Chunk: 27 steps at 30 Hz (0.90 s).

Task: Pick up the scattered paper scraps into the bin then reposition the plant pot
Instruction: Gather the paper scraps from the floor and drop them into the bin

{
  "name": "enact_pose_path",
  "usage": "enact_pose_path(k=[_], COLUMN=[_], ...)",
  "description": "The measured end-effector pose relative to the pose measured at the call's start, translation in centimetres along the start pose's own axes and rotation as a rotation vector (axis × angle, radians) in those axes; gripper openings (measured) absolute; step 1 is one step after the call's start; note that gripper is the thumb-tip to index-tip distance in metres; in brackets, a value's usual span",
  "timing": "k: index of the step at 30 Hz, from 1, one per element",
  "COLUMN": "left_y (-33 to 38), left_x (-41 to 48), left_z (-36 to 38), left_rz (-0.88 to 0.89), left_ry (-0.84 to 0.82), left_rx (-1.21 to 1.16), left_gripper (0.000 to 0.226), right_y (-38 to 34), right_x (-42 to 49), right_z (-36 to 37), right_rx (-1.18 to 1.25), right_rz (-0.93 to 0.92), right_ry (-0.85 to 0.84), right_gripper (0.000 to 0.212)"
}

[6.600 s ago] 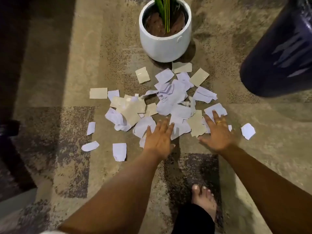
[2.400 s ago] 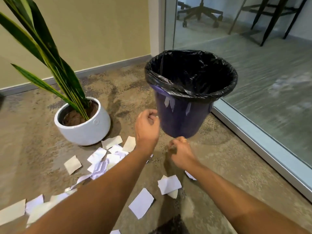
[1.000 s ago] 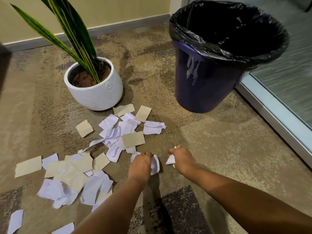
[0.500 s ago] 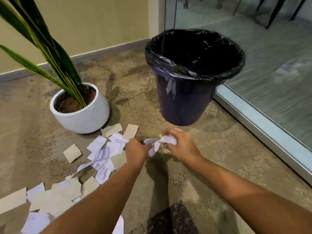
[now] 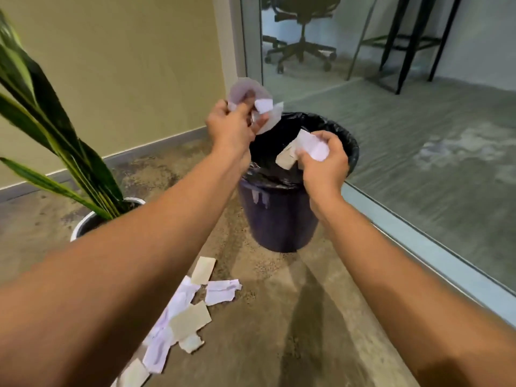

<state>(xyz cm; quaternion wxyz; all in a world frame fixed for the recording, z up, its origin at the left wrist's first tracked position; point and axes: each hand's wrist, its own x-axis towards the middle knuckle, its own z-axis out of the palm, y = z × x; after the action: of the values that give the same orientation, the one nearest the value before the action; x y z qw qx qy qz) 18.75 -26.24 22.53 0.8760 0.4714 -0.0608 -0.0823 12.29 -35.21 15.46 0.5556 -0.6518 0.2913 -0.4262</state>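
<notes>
Bare forearms, bare hands [image 5: 279, 146], no sleeves visible.

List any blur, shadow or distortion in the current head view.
Head view: the scraps in the left hand are smeared by motion; the forearms cast long dark shadows on the carpet before the bin; wide-angle bending swells the near forearms.

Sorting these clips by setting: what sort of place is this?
Probably an office. A swivel chair stands behind a glass partition, the floor is carpet, and a lined bin sits by a potted plant. Both hands hold paper scraps over the bin.
</notes>
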Motion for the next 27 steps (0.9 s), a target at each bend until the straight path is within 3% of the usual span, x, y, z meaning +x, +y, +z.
enact_pose_path(k=[3,7,10,15,20,24,27], left_y=[-1.2,-4.0,-5.1,-5.9,-5.5,-5.3,-6.1], left_x=[1.3,1.5,1.0,0.4,-0.7,-2.0,-3.0], left_z=[0.7,-0.1,-0.8,-1.9,-4.0,-9.5,-15.5], left_rz=[-0.124,-0.363,-0.41,-0.345,-0.119,-0.003,-0.06], left_ry=[-0.025,-0.072,-0.063,-0.018,-0.017,0.116,0.217], left_rx=[0.064,0.415,0.477,0.444,0.54,0.614,0.711], left_gripper=[0.009,0.033,0.022,0.034,0.017,0.02,0.023], right_y=[0.6,0.6,0.7,1.0,1.1,2.7,5.3], right_x=[1.0,1.7,1.5,0.1,-3.1,-7.2,-9.8], right_z=[0.9,1.2,1.0,1.1,1.6,3.1,4.8], right_rx=[-0.079,-0.146,-0.125,-0.104,-0.104,-0.167,-0.266], right_rz=[0.147,0.153,0.165,0.047,-0.231,-0.405,-0.378], right_ry=[-0.064,-0.141,-0.146,-0.098,-0.113,-0.327,-0.624], right_gripper=[0.045,0.071,0.07,0.048,0.027,0.02,0.02])
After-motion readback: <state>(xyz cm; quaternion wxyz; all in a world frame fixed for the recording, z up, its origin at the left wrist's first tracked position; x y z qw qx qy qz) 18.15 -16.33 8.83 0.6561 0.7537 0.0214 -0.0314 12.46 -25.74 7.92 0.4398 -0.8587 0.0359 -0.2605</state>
